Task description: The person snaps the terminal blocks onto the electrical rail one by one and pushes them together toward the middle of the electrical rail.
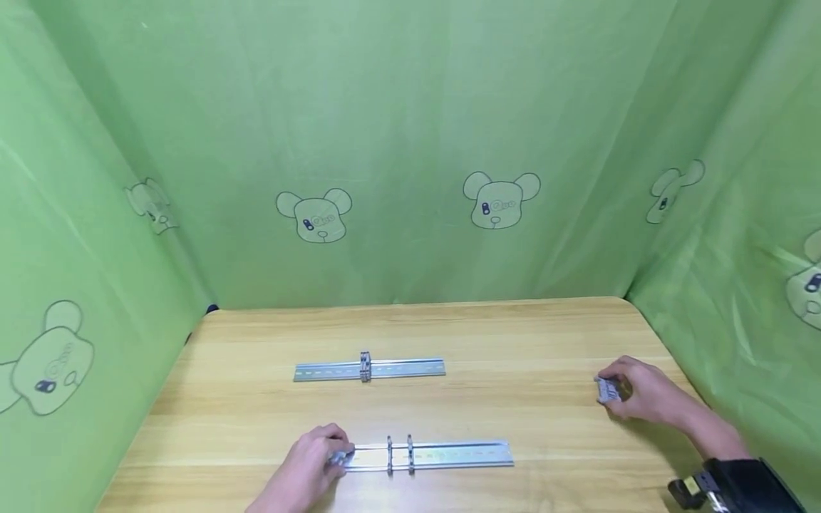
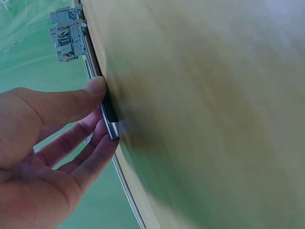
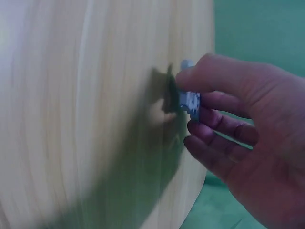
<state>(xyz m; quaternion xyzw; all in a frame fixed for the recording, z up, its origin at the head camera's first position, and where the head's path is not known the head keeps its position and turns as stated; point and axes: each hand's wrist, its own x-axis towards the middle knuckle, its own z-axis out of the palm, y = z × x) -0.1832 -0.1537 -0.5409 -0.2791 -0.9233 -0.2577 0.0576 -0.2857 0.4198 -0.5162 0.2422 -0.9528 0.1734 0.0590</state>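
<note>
A metal DIN rail [image 1: 462, 454] lies across the near part of the table, and my left hand [image 1: 306, 462] holds its left end between thumb and fingers. Two slim grey terminal blocks, one [image 1: 390, 456] just left of the other [image 1: 411, 454], stand upright on this rail with a small gap between them. The left wrist view shows the gripped rail end [image 2: 113, 130] and grey terminal blocks [image 2: 66, 36] beyond the thumb. Far to the right, my right hand [image 1: 651, 392] pinches another grey terminal block [image 3: 190, 102] close over the table, its fingers partly covering it.
Farther back lies a second DIN rail [image 1: 407, 368] with grey terminal blocks [image 1: 365, 367] clipped near its middle. Green curtains [image 1: 398, 142] with bear-head prints hang behind and beside the wooden table [image 1: 513, 335]. A black wrist device [image 1: 747, 486] sits on the right forearm.
</note>
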